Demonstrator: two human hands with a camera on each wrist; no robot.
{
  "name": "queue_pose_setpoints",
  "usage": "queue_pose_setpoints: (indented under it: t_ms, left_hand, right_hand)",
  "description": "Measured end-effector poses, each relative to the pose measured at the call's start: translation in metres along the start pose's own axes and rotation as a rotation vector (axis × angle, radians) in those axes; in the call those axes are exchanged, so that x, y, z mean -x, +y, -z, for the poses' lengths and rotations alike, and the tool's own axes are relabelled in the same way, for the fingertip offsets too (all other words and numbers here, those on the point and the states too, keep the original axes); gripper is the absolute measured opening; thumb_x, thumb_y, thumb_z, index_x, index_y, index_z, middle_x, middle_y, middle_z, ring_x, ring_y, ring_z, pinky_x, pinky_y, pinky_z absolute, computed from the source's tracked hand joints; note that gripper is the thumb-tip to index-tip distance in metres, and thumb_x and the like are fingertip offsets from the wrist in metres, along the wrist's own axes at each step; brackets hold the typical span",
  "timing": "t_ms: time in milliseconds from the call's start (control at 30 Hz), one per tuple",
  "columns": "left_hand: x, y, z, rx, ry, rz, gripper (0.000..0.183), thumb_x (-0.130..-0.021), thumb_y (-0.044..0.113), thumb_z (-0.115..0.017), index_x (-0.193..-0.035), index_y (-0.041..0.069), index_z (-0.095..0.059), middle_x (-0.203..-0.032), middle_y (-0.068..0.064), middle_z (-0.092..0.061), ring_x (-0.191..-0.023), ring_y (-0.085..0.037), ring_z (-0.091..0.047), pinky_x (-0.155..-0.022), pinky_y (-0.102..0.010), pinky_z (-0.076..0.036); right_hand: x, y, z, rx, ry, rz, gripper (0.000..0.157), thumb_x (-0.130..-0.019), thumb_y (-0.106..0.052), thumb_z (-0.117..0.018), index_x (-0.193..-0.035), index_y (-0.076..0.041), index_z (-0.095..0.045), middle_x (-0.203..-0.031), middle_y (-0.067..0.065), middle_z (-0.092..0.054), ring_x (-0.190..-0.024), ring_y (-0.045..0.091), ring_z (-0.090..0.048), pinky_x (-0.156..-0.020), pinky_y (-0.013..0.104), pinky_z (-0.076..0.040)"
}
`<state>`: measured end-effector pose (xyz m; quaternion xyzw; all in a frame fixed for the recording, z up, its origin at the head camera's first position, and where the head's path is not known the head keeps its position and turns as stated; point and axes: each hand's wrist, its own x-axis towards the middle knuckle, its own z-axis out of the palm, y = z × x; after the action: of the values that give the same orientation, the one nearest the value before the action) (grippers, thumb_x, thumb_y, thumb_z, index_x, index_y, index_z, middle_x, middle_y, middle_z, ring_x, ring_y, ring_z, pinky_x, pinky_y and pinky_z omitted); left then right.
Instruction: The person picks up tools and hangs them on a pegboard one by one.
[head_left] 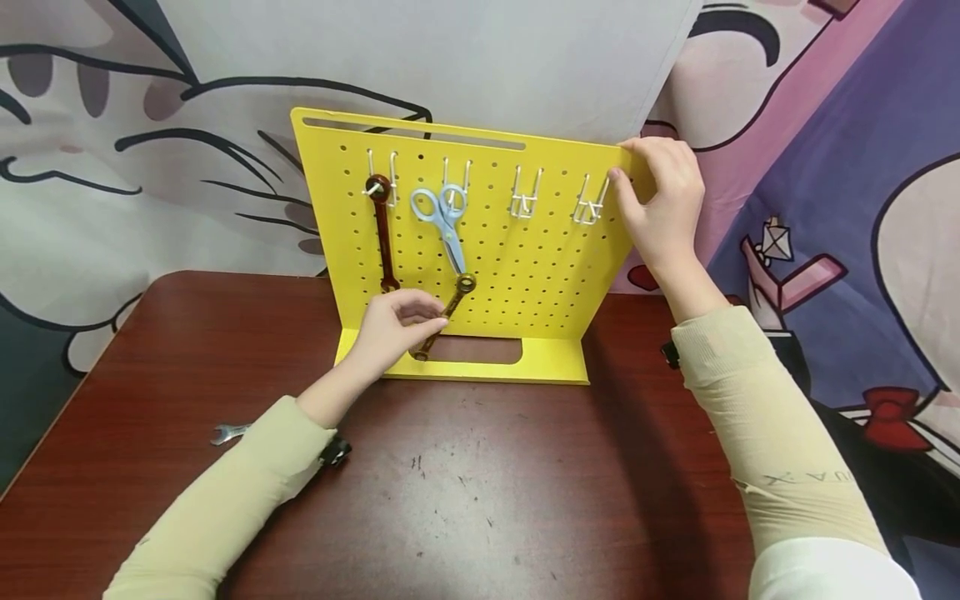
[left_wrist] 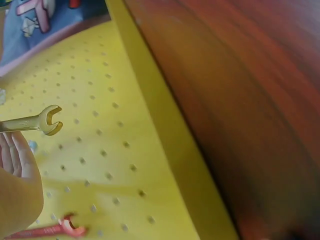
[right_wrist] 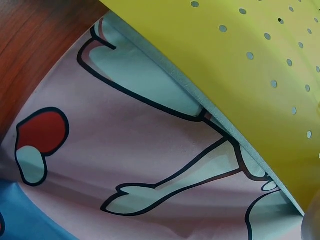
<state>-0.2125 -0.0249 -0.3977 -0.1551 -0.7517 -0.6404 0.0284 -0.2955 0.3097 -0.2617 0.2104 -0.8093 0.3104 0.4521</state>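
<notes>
Currently, the left hand (head_left: 393,327) pinches a golden wrench (head_left: 456,301). The right hand (head_left: 669,196) grips the yellow pegboard (head_left: 498,250) by its corner.

Left fingers (head_left: 420,302) below right fingers (head_left: 663,150)

One red wrench (head_left: 384,242), one gold wrench (head_left: 455,301) and one silver wrench (head_left: 228,433) make three wrenches. There are four white hooks (head_left: 523,198), one pair of scissors (head_left: 452,236), one yellow pegboard (head_left: 517,262), one table (head_left: 450,517), one left hand (head_left: 396,327) and one right hand (head_left: 665,198).
</notes>
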Motion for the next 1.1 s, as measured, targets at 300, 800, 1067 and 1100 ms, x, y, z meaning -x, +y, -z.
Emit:
queue_pose_setpoints:
  t_ms: [300,800,1067,1100]
  left_hand:
    - [-0.016,0.022,-0.037,0.140,0.060,0.015,0.022,-0.090,-0.003,-0.080,-0.110,-0.010,-0.074,-0.110,-0.027,-0.077,-0.086,0.001,-0.072,-0.088,-0.020,-0.062]
    - [-0.040,0.052,-0.072,0.358,0.123,-0.023,0.024,-0.089,-0.008,-0.079,-0.111,-0.014,-0.072,-0.097,-0.003,-0.080,-0.085,-0.002,-0.072,-0.090,-0.023,-0.062]
    - [-0.051,0.055,-0.081,0.428,0.155,0.031,0.023,-0.089,-0.008,-0.078,-0.111,-0.012,-0.073,-0.093,0.002,-0.079,-0.086,-0.006,-0.072,-0.090,-0.023,-0.061]
    - [-0.052,0.055,-0.081,0.427,0.159,0.031,0.023,-0.089,-0.008,-0.078,-0.111,-0.012,-0.073,-0.094,-0.002,-0.080,-0.086,-0.007,-0.072,-0.090,-0.023,-0.061]
  right_hand:
    - [0.002,0.000,0.000,0.006,-0.008,-0.009,0.027,-0.096,-0.016,-0.075,-0.116,0.002,-0.076,-0.115,0.019,-0.077,-0.116,0.038,-0.065,-0.111,0.042,-0.046]
    - [0.005,0.000,0.000,-0.007,0.006,0.002,0.027,-0.096,-0.016,-0.075,-0.115,0.003,-0.076,-0.115,0.020,-0.077,-0.114,0.039,-0.064,-0.109,0.042,-0.046]
    - [0.002,0.000,-0.001,-0.005,0.014,0.011,0.027,-0.096,-0.016,-0.075,-0.115,0.003,-0.076,-0.114,0.020,-0.077,-0.114,0.039,-0.065,-0.109,0.042,-0.046]
    - [0.002,0.000,-0.001,-0.004,0.014,0.010,0.027,-0.096,-0.016,-0.075,-0.115,0.003,-0.076,-0.114,0.020,-0.077,-0.114,0.039,-0.065,-0.109,0.042,-0.046]
